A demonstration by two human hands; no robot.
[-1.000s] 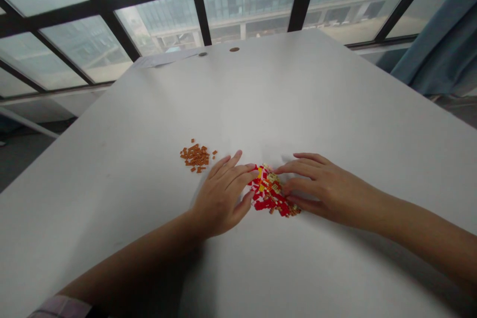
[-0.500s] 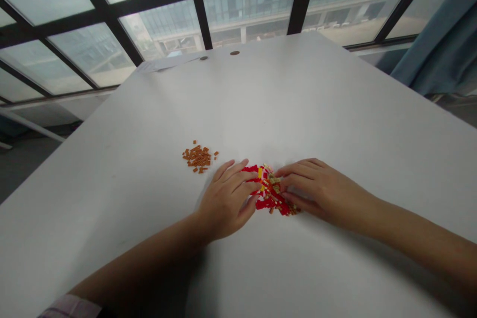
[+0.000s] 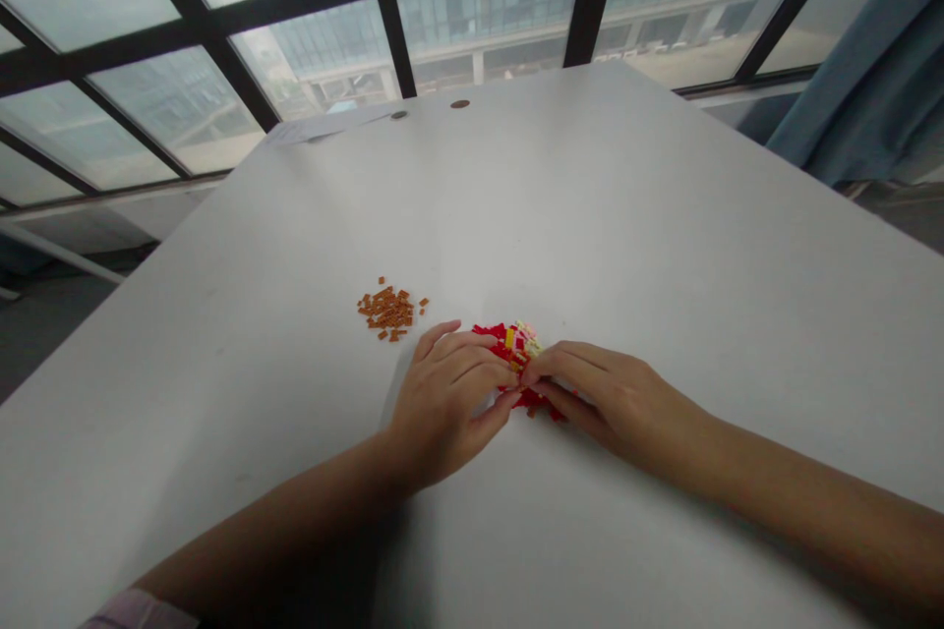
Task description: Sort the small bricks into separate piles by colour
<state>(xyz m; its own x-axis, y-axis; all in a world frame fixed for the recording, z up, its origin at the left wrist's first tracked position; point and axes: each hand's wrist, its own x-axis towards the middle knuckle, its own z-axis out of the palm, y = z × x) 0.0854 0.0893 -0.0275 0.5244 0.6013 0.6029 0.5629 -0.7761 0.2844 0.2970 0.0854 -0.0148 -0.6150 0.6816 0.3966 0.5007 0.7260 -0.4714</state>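
A mixed pile of small toy building bricks (image 3: 501, 334), mostly red with some yellow, pink and pale green, lies in front of me on the white table. My left hand (image 3: 449, 398) is over the pile's left side, its thumb and forefinger drawn nearly together. From the right, my right hand (image 3: 612, 393) reaches in with its fingertips closed in a pinch. The tips of both hands meet over the middle of the pile. Whatever is between them is hidden or too small to name.
A separate heap of small orange-brown bricks (image 3: 388, 311) lies to the left, beyond my left hand. Papers (image 3: 317, 126) lie at the far left edge of the white table (image 3: 560, 197). Dark-framed windows stand behind it, and a blue curtain (image 3: 855, 88) hangs at the right.
My right hand has moved left across the pile to my left fingertips, its fingers closing together. The thumb and forefinger of my left hand have come closer together.
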